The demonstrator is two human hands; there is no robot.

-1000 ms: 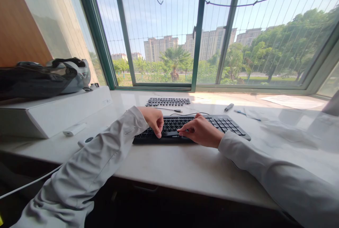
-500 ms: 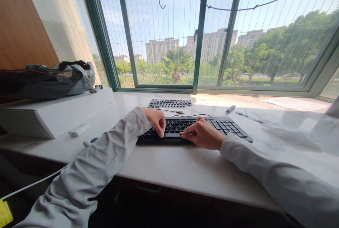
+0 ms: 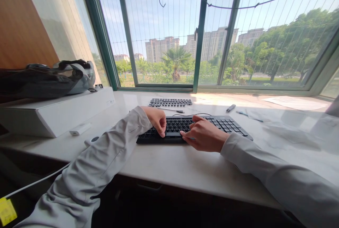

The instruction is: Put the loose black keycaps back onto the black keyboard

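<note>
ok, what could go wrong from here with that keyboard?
1. The long key could tilt or jam if the left hand and right hand, at its two ends, press unevenly.
2. The loose keys, in rows behind the keyboard, might scatter if the keyboard or the cable plug between gets pushed back.

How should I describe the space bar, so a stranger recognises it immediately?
Below the window lies a black keyboard. Near its front edge, between left hand and right hand, is the space bar, far longer than the key squares behind.

Print on the white box (image 3: 70, 114) and keyboard (image 3: 174, 125) cannot be read.
</note>
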